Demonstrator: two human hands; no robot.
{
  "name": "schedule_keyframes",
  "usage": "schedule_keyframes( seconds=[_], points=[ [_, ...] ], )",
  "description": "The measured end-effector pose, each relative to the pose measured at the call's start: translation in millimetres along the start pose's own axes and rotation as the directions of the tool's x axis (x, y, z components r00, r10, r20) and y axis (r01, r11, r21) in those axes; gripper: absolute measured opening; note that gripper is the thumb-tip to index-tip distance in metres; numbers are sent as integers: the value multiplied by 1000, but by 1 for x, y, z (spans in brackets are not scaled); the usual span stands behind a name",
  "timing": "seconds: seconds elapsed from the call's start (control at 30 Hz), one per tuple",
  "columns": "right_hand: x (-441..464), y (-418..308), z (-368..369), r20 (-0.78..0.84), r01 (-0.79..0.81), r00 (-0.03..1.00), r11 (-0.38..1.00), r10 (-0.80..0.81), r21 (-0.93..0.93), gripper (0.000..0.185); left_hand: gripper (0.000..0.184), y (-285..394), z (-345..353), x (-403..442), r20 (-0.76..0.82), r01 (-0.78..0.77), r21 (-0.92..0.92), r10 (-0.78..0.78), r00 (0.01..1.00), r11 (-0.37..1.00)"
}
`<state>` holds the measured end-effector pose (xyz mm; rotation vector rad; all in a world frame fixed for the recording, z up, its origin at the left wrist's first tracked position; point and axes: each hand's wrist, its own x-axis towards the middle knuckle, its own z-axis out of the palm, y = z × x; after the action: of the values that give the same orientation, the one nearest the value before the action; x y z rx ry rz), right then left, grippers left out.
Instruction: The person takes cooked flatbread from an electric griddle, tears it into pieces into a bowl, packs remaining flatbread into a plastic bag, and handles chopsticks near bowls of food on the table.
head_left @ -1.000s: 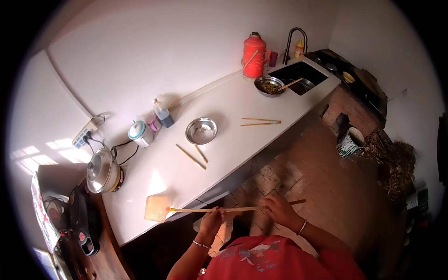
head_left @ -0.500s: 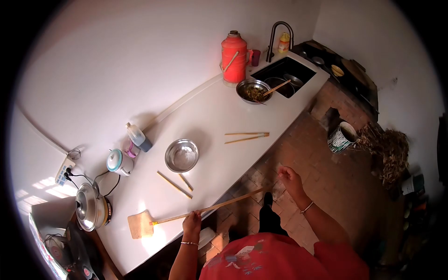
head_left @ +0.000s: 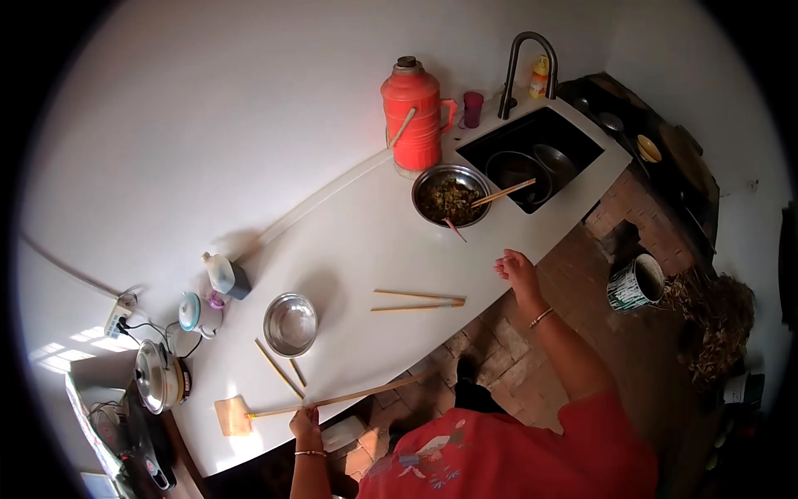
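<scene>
My left hand [head_left: 306,424] is closed round the wooden handle of a fly swatter [head_left: 357,394], whose orange flat head lies over the counter's near left corner. My right hand [head_left: 519,273] is raised by the counter's front edge with its fingers loosely curled, holding nothing that I can see. Beyond it stands a steel bowl of dark food [head_left: 449,200] with chopsticks resting in it. A pair of chopsticks [head_left: 420,301] lies left of my right hand. Nearer my left hand are an empty steel bowl [head_left: 290,325] and two more chopsticks [head_left: 278,368].
A red thermos [head_left: 413,116] and purple cup [head_left: 471,110] stand behind the food bowl, beside the sink [head_left: 573,133]. At the left are a sauce bottle [head_left: 226,276], a lidded mug [head_left: 199,314] and an electric pot [head_left: 158,376]. A bucket [head_left: 636,283] stands on the floor at right.
My right hand has let go of the swatter's handle and moved up toward the food bowl. My left hand still holds the swatter, and the view has shifted toward the sink.
</scene>
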<state>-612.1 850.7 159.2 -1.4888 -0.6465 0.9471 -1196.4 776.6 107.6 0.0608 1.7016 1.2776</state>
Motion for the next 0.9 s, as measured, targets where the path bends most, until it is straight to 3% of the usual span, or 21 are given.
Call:
schedule_keyframes(
  seconds=[0.2, 0.27, 0.43, 0.53, 0.67, 0.73, 0.9],
  points=[
    [92, 1, 14, 33, -125, 992, 988, 123, 94, 32, 23, -14, 18, -25, -113, -98, -87, 88, 990, 991],
    [114, 2, 23, 58, -151, 988, 984, 146, 90, 31, 24, -23, 26, -40, -12, -128, -53, 128, 992, 990],
    [161, 35, 39, 151, -217, 969, 967, 196, 135, 28, 21, -49, 35, -78, -23, -71, 25, 71, 997, 997],
    [158, 31, 51, 48, -252, 968, 959, 248, 128, 18, 21, -70, 31, -94, -27, -38, 3, 38, 999, 999],
    [160, 23, 53, 88, -272, 961, 952, 262, 139, 13, 20, -95, 28, -113, 1, 12, -38, -12, 1000, 999],
    [158, 24, 50, 16, -230, 973, 972, 230, 39, 11, 19, -107, 25, -120, 24, 12, -75, -11, 1000, 997],
    [121, -14, 35, 148, -145, 977, 986, 156, -84, 10, 18, -98, 46, -169, 74, 60, -62, -55, 996, 996]
  ],
)
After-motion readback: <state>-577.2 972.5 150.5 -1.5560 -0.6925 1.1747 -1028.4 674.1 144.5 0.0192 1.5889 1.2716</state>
